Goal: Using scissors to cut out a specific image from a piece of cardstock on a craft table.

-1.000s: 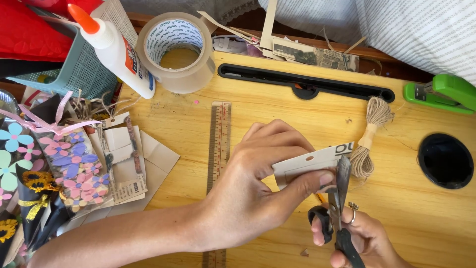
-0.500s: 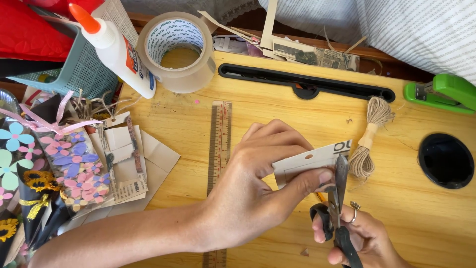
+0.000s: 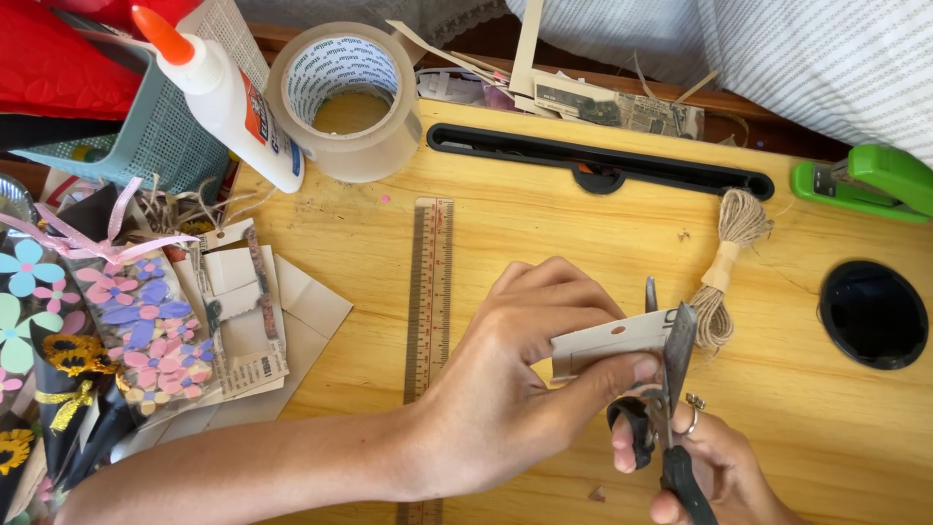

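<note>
Card strip (image 3: 607, 342), pinched in the left hand (image 3: 515, 389) above the table (image 3: 544, 224), has barely moved since a second ago. Scissors (image 3: 671, 389), gripped in the right hand (image 3: 705, 467), now have their blades further onto its right end, so the cut is advancing.

Your left hand (image 3: 515, 389) is pinching a pale card strip (image 3: 612, 342) over the wooden table (image 3: 544, 224). Your right hand (image 3: 714, 467) is gripping black scissors (image 3: 671, 399), their blades straddling the card's right end. A twine bundle (image 3: 727, 267) is lying just beyond, a ruler (image 3: 431, 292) to the left.
</note>
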